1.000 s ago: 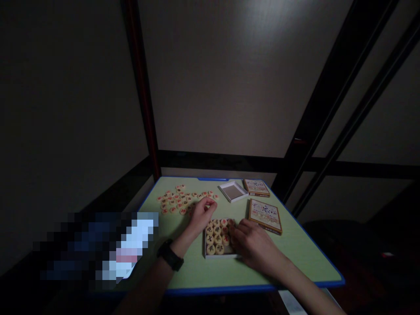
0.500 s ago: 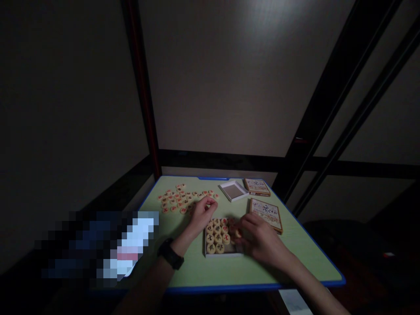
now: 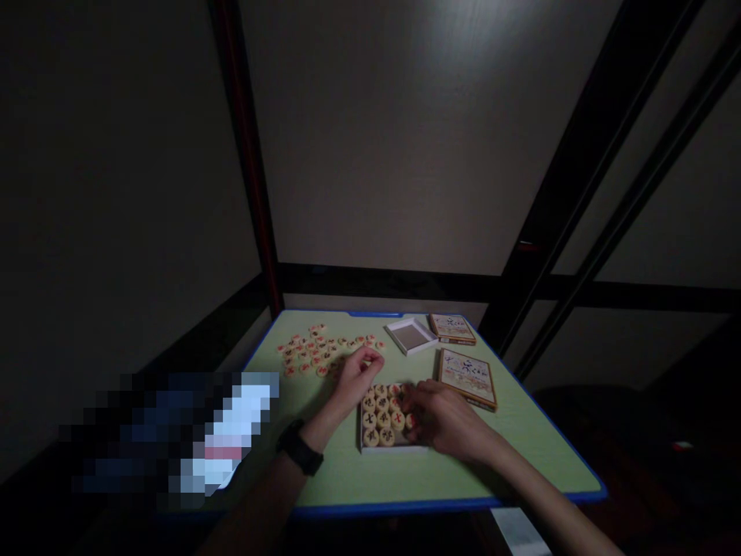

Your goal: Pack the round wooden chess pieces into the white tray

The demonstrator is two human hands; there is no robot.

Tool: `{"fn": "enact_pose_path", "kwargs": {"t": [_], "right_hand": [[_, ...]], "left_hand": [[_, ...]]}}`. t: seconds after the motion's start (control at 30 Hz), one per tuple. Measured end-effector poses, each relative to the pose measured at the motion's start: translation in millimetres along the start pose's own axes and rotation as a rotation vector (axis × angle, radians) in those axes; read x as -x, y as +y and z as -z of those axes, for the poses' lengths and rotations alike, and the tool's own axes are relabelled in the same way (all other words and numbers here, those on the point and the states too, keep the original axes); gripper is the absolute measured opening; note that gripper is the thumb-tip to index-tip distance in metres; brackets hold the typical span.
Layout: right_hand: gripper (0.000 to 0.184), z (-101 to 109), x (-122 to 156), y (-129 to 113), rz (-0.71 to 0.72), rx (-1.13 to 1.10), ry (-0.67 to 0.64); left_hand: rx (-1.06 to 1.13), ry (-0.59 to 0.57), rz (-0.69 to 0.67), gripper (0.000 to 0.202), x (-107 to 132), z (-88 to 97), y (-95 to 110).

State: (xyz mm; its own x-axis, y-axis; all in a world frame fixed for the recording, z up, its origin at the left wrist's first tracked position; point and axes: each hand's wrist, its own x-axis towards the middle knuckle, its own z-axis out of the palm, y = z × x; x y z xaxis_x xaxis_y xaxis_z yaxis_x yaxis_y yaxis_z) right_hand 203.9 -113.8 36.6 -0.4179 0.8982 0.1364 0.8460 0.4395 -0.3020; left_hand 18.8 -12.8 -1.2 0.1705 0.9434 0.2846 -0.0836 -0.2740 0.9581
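Observation:
Round wooden Chinese chess pieces [image 3: 384,419] with black or red characters sit in rows inside a shallow white box [image 3: 364,432] near the front of the table. My right hand [image 3: 445,417] bends over the box's right side, its fingers closed on a chess piece [image 3: 411,422], partly hidden under them. Just beyond the box's back left corner is my left hand [image 3: 359,372], fingers curled together; whatever they hold, if anything, is hidden. A dark watch [image 3: 299,448] circles the left wrist. Loose chess pieces [image 3: 306,351] lie scattered behind and left of that hand.
An open white box part [image 3: 411,337] lies at the back of the green, blue-edged table [image 3: 538,471]. Two printed boxes [image 3: 452,328] rest at the right, the nearer printed box [image 3: 468,377] close behind my right hand. A blurred bright patch [image 3: 231,432] covers the left front.
My right hand has shifted slightly left over the box, its fingers now covering more of the pieces there. My left hand stays almost where it was.

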Motion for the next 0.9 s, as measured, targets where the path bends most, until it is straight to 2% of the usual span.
{"fn": "enact_pose_path", "kwargs": {"t": [0.33, 0.47, 0.57, 0.63, 0.73, 0.9], "right_hand": [[0.04, 3, -3, -6, -0.032, -0.012, -0.038], [0.038, 6, 0, -4, -0.001, -0.113, -0.029], [0.033, 11, 2, 1, 0.043, -0.192, 0.025], [0.038, 14, -1, 6, 0.083, -0.209, 0.07], [0.046, 17, -13, 14, 0.133, -0.208, 0.137], [0.039, 5, -55, 28, 0.121, -0.243, 0.364]], "left_hand": [[-0.065, -0.017, -0.001, 0.005, 1, 0.3, 2], [-0.087, -0.028, -0.001, 0.003, 2, -0.2, 4], [-0.139, -0.037, -0.021, 0.003, 1, -0.3, 0], [-0.22, -0.058, -0.024, 0.008, 0, 0.5, -3], [-0.454, -0.07, -0.036, 0.012, 1, 4.1, -3], [-0.854, 0.011, -0.128, 0.026, -1, 20.5, 10]]}}
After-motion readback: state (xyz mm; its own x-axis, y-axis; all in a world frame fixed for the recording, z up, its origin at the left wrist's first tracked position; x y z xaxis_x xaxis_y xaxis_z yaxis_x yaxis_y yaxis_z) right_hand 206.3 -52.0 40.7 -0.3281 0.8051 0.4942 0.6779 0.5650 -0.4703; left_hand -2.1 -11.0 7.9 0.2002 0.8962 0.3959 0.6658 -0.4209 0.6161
